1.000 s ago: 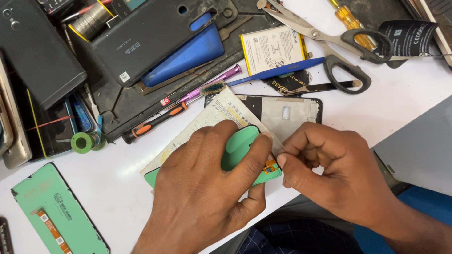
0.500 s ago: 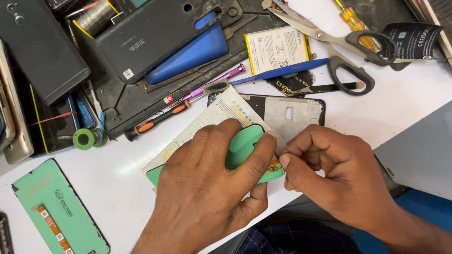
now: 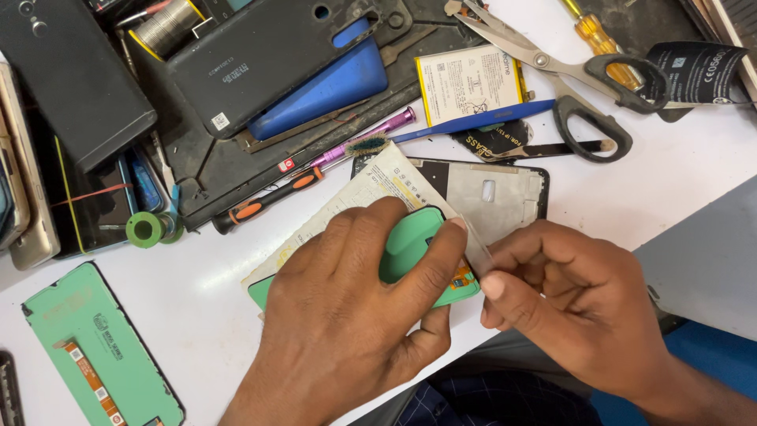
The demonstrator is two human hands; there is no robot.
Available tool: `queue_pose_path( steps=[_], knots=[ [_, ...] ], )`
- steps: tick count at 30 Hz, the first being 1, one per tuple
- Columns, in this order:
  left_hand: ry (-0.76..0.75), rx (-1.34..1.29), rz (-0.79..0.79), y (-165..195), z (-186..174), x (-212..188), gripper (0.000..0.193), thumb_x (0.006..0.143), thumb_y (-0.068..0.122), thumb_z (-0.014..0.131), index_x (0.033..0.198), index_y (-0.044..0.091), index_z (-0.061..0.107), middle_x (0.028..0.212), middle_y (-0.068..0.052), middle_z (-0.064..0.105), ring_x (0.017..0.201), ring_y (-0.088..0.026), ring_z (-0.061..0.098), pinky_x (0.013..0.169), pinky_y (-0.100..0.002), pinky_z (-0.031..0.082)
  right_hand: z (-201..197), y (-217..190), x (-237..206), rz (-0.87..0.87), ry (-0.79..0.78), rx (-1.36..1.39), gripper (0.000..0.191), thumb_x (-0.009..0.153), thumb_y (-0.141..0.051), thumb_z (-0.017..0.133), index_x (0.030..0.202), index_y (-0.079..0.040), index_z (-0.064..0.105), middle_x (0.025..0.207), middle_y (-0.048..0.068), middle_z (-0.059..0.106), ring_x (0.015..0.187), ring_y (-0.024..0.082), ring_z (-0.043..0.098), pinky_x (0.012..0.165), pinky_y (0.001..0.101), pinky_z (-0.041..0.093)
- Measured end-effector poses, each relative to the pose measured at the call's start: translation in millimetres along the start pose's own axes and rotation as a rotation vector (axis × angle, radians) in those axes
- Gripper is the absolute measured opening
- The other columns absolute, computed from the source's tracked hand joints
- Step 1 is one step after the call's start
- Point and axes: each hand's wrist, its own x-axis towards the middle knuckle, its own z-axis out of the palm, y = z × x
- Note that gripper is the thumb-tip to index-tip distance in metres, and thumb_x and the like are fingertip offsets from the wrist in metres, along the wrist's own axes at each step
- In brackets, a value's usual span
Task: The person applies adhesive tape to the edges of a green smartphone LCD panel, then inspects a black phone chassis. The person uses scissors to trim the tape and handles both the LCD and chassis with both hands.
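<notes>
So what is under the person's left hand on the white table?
The left hand presses on a green phone display panel lying over a cream printed sheet. The palm covers most of the panel, so its middle cannot be seen.

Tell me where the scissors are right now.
In the head view the scissors lie open at the upper right of the white table, blades across a phone battery, beside a yellow-handled screwdriver, far from both hands.

screen panel (image 3: 414, 256): green-backed, flat on the white surface (image 3: 631, 205) near its front edge, mostly covered by a hand
flex connector (image 3: 461, 278): orange, at the panel's right edge
protective film (image 3: 475, 246): clear strip, lifted off the panel's right corner
</notes>
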Motion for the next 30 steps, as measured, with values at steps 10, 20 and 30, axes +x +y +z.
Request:
queue_pose_path(
  steps=[10,20,30],
  knots=[
    [0.016,0.01,0.014,-0.5,0.9,1.4,0.059,0.075,0.03,0.08,0.13,0.018,0.063,0.12,-0.017,0.057,0.098,-0.031,0.064,0.07,-0.041,0.055,2.1,6.7,-1.9,0.132,0.114,-0.117,0.01,0.09,-0.006,0.069,0.093,0.004,0.069,0.073,0.008,0.075,0.064,0.009,0.072,0.055,0.0221,0.057],
    [0.005,0.008,0.011,0.8,2.0,2.0,0.058,0.076,0.031,0.08,0.13,0.019,0.064,0.119,-0.017,0.057,0.097,-0.03,0.065,0.069,-0.041,0.055,3.6,6.8,-4.8,0.036,0.09,-0.077,0.009,0.094,-0.004,0.068,0.097,0.004,0.069,0.077,0.007,0.075,0.068,0.008,0.073,0.058,0.021,0.058],
    [-0.004,0.001,0.007,0.8,2.6,2.3,0.058,0.076,0.031,0.08,0.13,0.019,0.064,0.118,-0.017,0.058,0.094,-0.029,0.064,0.068,-0.041,0.054,4.8,5.7,-3.9,0.045,0.087,-0.067,0.01,0.093,-0.005,0.068,0.096,0.004,0.069,0.076,0.008,0.075,0.068,0.008,0.073,0.059,0.0213,0.059]
  ],
)
